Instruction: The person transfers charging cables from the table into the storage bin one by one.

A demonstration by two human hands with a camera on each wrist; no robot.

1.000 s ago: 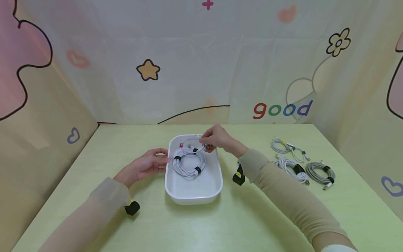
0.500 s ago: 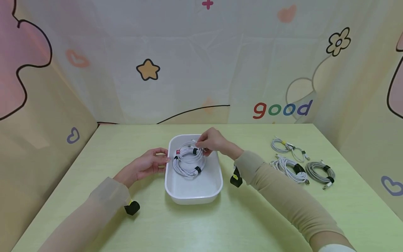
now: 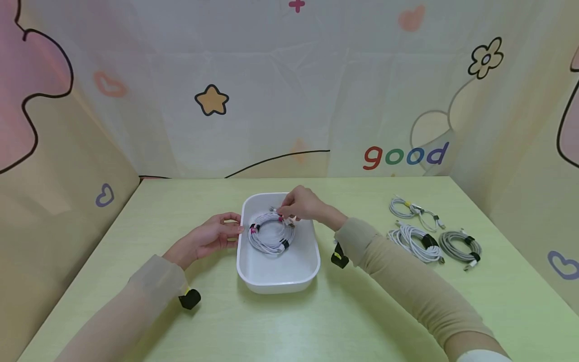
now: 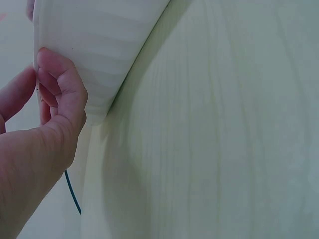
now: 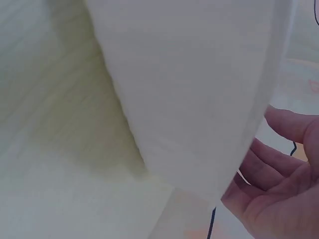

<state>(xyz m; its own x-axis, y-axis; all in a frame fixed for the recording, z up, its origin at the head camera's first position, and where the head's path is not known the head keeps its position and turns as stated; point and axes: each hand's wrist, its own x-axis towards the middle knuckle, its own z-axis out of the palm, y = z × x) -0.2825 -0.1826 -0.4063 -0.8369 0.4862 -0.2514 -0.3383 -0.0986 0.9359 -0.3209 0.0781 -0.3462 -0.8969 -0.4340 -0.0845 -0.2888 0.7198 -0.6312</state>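
Note:
A white plastic tub [image 3: 278, 274] stands on the table in the head view. Inside it, coiled white cables [image 3: 260, 244] with black straps lie one over another, a small red tag showing at the left. My left hand [image 3: 217, 235] pinches the tub's left rim; in the left wrist view the thumb and curled fingers [image 4: 60, 64] meet at that edge. Reaching over the far right of the tub, my right hand [image 3: 304, 203] pinches the upper coil at its far side. The tub's wall hides those fingertips in the right wrist view.
To the right on the table [image 3: 362, 322] lie a white cable with a yellow tie [image 3: 402, 208], a thicker white coil [image 3: 413, 242] and a grey coil [image 3: 460, 247]. A printed curtain [image 3: 271, 100] closes off the back and sides.
My right hand has moved toward me and slightly left, lowering the upper cable coil onto the one in the tub. The left hand has stayed at the rim.

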